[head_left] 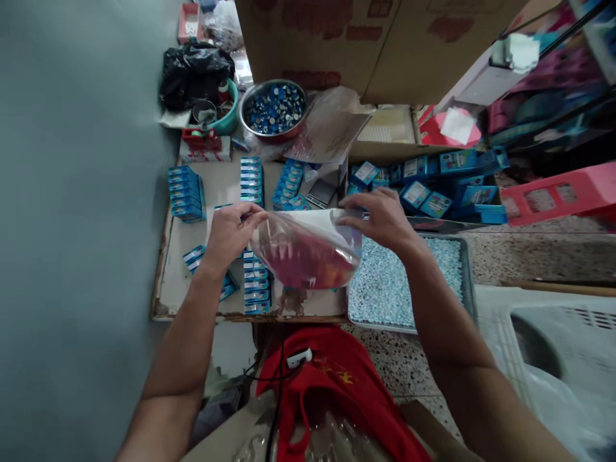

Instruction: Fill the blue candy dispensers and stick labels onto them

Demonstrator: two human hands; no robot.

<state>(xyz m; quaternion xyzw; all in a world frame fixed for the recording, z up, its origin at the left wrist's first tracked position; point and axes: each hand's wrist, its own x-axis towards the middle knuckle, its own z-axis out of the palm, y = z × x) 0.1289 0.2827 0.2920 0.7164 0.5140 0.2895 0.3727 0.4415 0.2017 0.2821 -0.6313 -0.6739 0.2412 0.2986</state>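
A clear plastic bag point(308, 250) with pink, red and orange colour on its lower part is stretched between my hands above the worktable. My left hand point(231, 231) pinches its upper left corner. At the upper right edge, my right hand point(382, 215) grips the bag with bent fingers, partly hidden by the film. Beneath and around the bag stand rows of small blue boxes point(256, 285), some covered by the bag and my left hand. A tray of pale blue beads point(385, 282) lies below my right forearm.
Behind the table point(185, 292) is a large cardboard carton point(327, 38). A metal bowl point(274, 110) holds blue and silver pieces. More blue boxes point(428, 183) fill an open carton at right. A teal basin point(228, 115) stands back left; a red cloth point(332, 385) hangs in front of me.
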